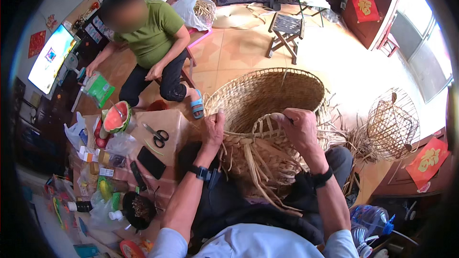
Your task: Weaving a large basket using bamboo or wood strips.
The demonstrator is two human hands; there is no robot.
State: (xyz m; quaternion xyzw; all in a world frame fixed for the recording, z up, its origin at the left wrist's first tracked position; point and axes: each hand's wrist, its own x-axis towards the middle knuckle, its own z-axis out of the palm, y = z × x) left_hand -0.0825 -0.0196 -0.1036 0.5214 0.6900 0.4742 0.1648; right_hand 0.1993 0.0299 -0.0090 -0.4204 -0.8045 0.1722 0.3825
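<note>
A large round basket (267, 93), woven from pale dried strips, rests against my legs with its open mouth tilted up and away. My left hand (213, 128) is closed in a fist at the left side of the rim; what it grips is hidden. My right hand (302, 128) is also closed, thumb toward the left, over the near right part of the rim, and I cannot make out what lies in its fingers. Loose strip ends (256, 162) hang down the near wall between my forearms.
Scissors (157, 134), a dark phone (151, 162) and a cut watermelon (116, 117) lie on the table at left. Beyond it sits a person in a green shirt (155, 33). A folding stool (286, 36) stands ahead; an open-ribbed basket (393, 124) lies right, beside loose strips.
</note>
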